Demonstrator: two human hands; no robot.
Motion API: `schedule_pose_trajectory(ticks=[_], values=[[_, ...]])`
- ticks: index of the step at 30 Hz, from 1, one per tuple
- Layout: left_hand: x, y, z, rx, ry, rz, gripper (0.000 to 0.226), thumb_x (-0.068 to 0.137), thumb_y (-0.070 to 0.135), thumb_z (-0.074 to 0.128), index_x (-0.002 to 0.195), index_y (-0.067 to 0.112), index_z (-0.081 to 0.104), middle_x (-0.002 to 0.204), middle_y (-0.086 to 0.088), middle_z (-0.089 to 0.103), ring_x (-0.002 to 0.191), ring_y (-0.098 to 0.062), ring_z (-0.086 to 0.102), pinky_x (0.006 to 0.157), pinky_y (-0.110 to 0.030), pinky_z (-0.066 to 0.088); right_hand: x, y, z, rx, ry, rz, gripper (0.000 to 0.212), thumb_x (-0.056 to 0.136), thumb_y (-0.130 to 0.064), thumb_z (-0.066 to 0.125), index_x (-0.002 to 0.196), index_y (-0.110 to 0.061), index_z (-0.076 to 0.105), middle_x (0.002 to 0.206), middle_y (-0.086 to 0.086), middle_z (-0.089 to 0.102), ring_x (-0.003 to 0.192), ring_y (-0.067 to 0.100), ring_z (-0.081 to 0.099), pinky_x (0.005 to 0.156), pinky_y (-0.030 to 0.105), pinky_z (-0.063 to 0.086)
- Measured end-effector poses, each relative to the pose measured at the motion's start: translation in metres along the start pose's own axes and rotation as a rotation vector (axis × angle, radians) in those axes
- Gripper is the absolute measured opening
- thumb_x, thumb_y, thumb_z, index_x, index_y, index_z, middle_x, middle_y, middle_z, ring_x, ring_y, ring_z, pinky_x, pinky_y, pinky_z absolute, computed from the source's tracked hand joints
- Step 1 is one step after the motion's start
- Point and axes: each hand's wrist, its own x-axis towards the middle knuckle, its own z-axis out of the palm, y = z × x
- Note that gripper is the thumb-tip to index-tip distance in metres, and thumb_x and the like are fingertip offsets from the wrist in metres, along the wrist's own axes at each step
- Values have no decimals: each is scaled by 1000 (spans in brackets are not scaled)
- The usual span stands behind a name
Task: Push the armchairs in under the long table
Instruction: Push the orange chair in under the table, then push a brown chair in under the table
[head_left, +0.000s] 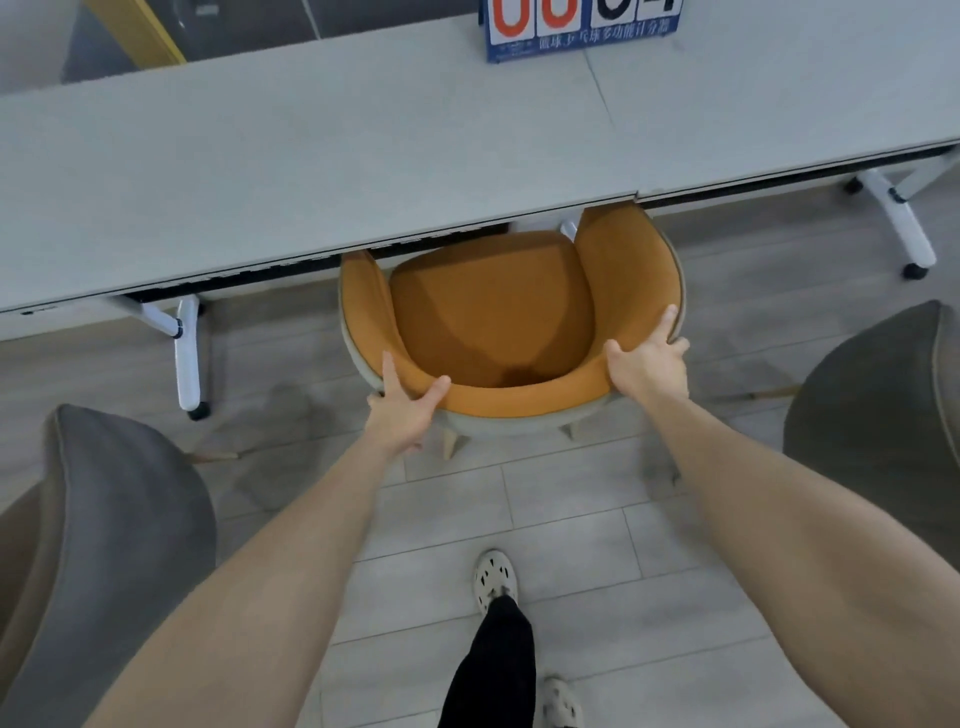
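While your left hand (402, 410) and right hand (647, 364) gripped the half-tucked armchair (493, 306), it likely needed pushing farther under the worktop (311, 156).

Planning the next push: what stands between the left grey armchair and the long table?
Head view: only a white table leg on a black castor stands between the left grey armchair and the long table; otherwise bare floor.

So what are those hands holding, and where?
Both grip the orange padded armchair by its curved backrest rim: left hand at left, right hand at right.
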Motion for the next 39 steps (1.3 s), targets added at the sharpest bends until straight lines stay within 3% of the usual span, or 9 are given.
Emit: schedule_pose_trajectory(ticks=[3,5,8,10,12,15,26,34,39], values=[[-14,-48,-36,60,-92,97,98,88,64,71,164,53,10,129,-9,70,102,-31,75,67,-44,66,-36,18,-7,6,-62,-64,86,104,-67,37,169,-36,-10,156,23,39,127,46,56,103,52,47],[-29,-86,-55,144,-65,83,78,90,54,74,157,25,45,107,-9,78,93,-30,78,76,-50,67,-73,33,1,-19,-62,-160,80,107,-61,35,169,-33,-7,148,22,44,120,45,59,97,51,48],[-78,-134,-78,407,-58,58,45,100,44,68,133,13,67,120,-11,76,98,-29,77,86,-43,64,-128,52,22,-167,-152,-332,79,105,-46,51,169,-26,9,126,12,41,102,38,62,82,43,48],[-122,-161,-90,627,-66,63,42,105,39,60,139,15,65,137,-11,70,119,-29,70,97,-34,55,-164,57,40,-289,-332,-422,52,105,-42,40,149,-16,49,131,13,50,117,38,60,97,42,45],[-165,-189,-103,726,-52,80,42,107,40,56,140,16,65,144,-10,67,131,-30,63,104,-34,49,-210,55,54,-419,-504,-563,60,105,-46,24,136,-12,63,138,14,59,133,36,54,109,35,36],[-221,-238,-123,695,-24,50,47,105,46,60,141,16,63,142,-10,67,132,-32,61,105,-37,49,-275,44,80,-523,-627,-726,52,109,-40,53,150,-10,56,153,17,54,139,35,52,110,36,41],[-351,-476,-254,216,306,-222,27,100,38,71,117,18,68,108,-7,73,98,-28,69,93,-39,56,-486,-36,217,-654,-689,-1146,46,103,-42,63,142,-16,64,141,12,65,130,32,60,103,35,45],[-313,-625,-372,-53,408,-295,81,91,79,54,146,19,52,136,-10,67,123,-37,64,109,-50,49,-598,-93,328,-518,-609,-991,53,106,-49,56,148,-16,58,149,10,59,134,30,56,106,37,44],[-288,-647,-410,-422,486,-369,112,80,80,68,165,22,24,159,-8,44,135,-39,53,86,-54,63,-625,-111,374,-351,-533,-708,73,105,-64,44,160,-15,42,156,12,54,141,35,53,110,43,44]])
